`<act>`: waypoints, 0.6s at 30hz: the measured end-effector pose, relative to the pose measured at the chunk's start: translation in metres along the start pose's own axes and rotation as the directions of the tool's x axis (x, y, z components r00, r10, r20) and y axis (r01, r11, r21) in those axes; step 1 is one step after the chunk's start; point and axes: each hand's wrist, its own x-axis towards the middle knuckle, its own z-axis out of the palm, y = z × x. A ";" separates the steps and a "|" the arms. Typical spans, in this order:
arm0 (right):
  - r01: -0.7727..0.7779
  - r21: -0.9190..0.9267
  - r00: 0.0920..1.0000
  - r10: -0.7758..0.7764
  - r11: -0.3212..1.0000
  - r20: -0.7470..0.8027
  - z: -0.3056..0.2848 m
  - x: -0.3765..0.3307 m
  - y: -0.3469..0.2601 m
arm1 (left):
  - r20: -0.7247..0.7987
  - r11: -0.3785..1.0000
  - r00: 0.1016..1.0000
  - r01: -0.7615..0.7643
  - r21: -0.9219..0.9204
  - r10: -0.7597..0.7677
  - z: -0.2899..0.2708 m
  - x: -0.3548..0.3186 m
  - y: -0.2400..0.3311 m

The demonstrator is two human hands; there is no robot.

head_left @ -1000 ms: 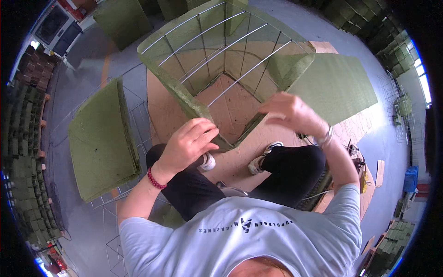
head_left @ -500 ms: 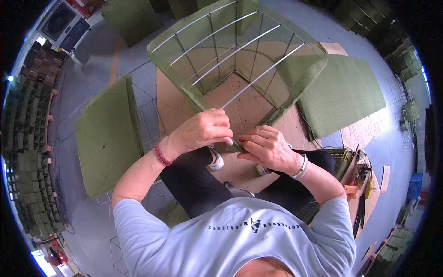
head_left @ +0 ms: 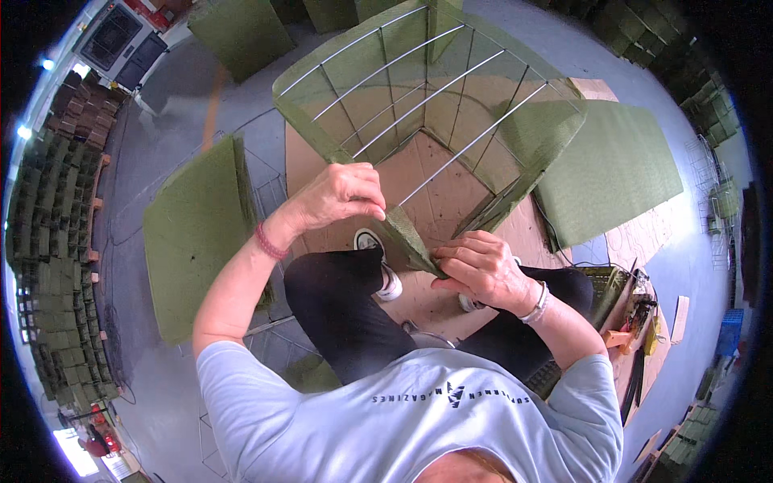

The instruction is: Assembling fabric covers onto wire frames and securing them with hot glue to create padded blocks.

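In front of my knees stands a large wire frame [head_left: 473, 145] covered on its sides with green mesh fabric [head_left: 407, 236], its near corner toward me. My left hand [head_left: 348, 195] pinches the fabric's folded upper edge, beside the end of a wire bar. At the near corner, my right hand [head_left: 481, 267] grips the fabric between thumb and fingers. A strip of the edge runs between both hands. The part under my fingertips is hidden.
Brown cardboard [head_left: 419, 173] lies under the frame. Green panels lean at left [head_left: 197, 245] and lie at right [head_left: 608, 173]. Hand tools [head_left: 640, 310] rest beside my right knee. Stacked green pieces [head_left: 52, 266] line the left wall.
My left hand has shifted left and away from the right hand along the edge, baring a strip of fabric between them. My right hand keeps its hold at the corner.
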 end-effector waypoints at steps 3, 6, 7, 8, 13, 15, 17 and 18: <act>-0.010 -0.004 1.000 0.010 1.000 -0.002 0.001 -0.001 0.003 | 0.041 0.998 0.998 0.052 -0.043 -0.050 -0.009 0.002 -0.001; -0.017 -0.003 1.000 0.017 1.000 -0.019 0.001 -0.002 0.006 | -0.154 0.988 0.987 -0.021 0.151 0.045 -0.020 -0.005 -0.009; -0.003 0.010 1.000 0.003 1.000 -0.027 0.002 0.000 0.005 | -0.142 0.990 0.990 0.008 0.140 0.012 -0.021 -0.007 -0.011; 0.012 0.021 0.999 -0.011 1.000 -0.035 0.003 0.001 0.004 | -0.130 0.991 0.991 0.036 0.130 -0.019 -0.020 -0.007 -0.013; -0.004 0.028 1.000 0.004 1.000 -0.002 -0.003 -0.001 0.002 | 0.036 0.996 0.998 0.057 0.071 -0.060 -0.031 0.003 -0.020; -0.010 0.024 1.000 0.010 1.000 0.005 -0.003 0.000 0.001 | 0.104 0.996 0.994 0.031 0.082 -0.040 -0.034 0.004 -0.021; -0.031 0.047 0.999 0.031 0.998 -0.010 -0.001 0.002 0.000 | 0.114 0.994 0.992 0.040 0.103 -0.052 -0.035 0.003 -0.021; -0.035 0.043 0.999 0.036 0.998 -0.011 -0.002 0.001 0.001 | 0.117 0.994 0.992 0.035 0.102 -0.046 -0.034 0.004 -0.018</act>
